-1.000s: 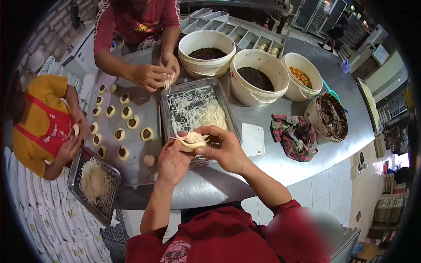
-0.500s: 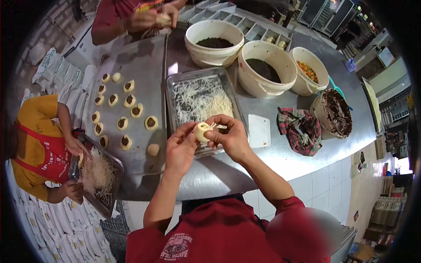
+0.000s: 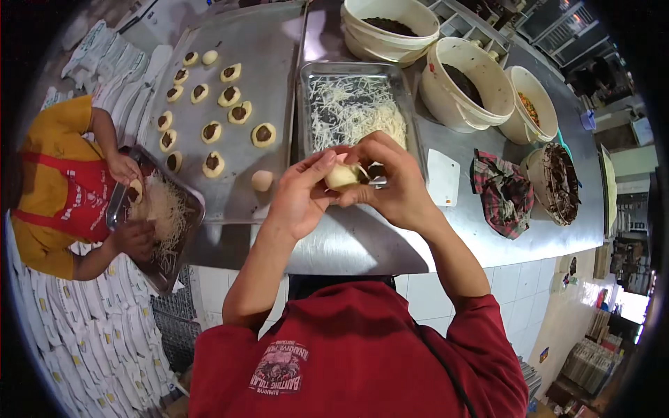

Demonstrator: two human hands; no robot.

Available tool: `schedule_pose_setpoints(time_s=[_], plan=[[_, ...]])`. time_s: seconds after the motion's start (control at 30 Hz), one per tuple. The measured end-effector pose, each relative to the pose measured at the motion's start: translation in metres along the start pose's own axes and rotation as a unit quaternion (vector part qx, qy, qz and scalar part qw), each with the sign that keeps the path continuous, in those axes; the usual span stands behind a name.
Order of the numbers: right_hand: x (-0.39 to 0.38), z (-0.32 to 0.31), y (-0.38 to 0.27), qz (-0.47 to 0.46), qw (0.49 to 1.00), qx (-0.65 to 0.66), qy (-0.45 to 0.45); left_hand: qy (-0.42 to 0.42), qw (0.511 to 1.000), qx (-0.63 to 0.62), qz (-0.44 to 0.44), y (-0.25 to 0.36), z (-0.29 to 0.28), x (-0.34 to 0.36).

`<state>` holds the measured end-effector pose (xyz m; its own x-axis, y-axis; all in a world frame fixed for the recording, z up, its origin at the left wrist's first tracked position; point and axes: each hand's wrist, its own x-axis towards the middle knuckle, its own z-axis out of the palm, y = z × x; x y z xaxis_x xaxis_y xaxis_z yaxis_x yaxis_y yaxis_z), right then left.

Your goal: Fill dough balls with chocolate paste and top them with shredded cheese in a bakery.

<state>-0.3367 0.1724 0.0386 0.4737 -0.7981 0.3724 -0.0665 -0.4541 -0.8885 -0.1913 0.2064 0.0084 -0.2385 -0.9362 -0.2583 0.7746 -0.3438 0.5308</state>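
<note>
A pale dough ball (image 3: 341, 177) rests in my left hand (image 3: 296, 198), whose fingers curl around it. My right hand (image 3: 401, 181) is closed at the ball's right side, thumb beneath and fingers bent over it. Whatever lies inside the dough is hidden. Just beyond my hands sits a metal tray (image 3: 415, 132) with white shreds like grated cheese (image 3: 387, 124). To the left, a large baking sheet (image 3: 275, 52) carries several dough pieces (image 3: 263, 134) with dark brown centres, and a plain round dough ball (image 3: 262, 181) near its front edge.
White buckets (image 3: 456, 104) of dark filling stand beyond the tray. At right are a white card (image 3: 443, 177), a crumpled plaid cloth (image 3: 503, 195) and a chocolate-smeared bucket (image 3: 550, 184). On the left, a person in a red apron (image 3: 77, 195) works over another tray (image 3: 167, 279) of shreds.
Shreds that stuck out by my right thumb no longer show, and my right fingers now bend over the dough. The view has shifted; the person at the far side has dropped out of it.
</note>
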Motion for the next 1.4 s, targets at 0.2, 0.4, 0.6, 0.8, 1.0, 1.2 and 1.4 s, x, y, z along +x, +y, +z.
schedule_pose_setpoints(time_s=[0.2, 0.4, 0.6, 0.8, 1.0, 1.2, 1.4], plan=[[-0.002, 0.009, 0.013, -0.076, 0.976, -0.194, -0.056, 0.043, 0.998, -0.023, -0.035, 0.010, -0.007, -0.013], [-0.002, 0.036, 0.004, -0.021, 0.990, -0.125, -0.065, 0.038, 0.998, -0.039, -0.029, 0.007, -0.033, -0.025], [-0.009, 0.046, 0.003, -0.060, 0.971, -0.180, -0.142, 0.011, 0.994, -0.092, -0.061, 0.012, -0.047, -0.039], [0.003, 0.060, 0.002, -0.014, 0.972, -0.082, -0.220, 0.000, 0.996, -0.073, -0.043, 0.019, -0.066, -0.059], [0.001, 0.087, 0.030, 0.032, 0.976, 0.013, -0.217, 0.036, 0.997, -0.072, 0.012, 0.029, -0.079, -0.087], [0.030, 0.135, 0.049, 0.241, 0.943, 0.196, -0.116, 0.182, 0.970, 0.057, 0.151, 0.033, -0.110, -0.077], [0.124, 0.135, 0.131, 0.190, 0.949, -0.227, -0.104, 0.301, 0.827, 0.427, 0.206, 0.062, -0.157, -0.045]])
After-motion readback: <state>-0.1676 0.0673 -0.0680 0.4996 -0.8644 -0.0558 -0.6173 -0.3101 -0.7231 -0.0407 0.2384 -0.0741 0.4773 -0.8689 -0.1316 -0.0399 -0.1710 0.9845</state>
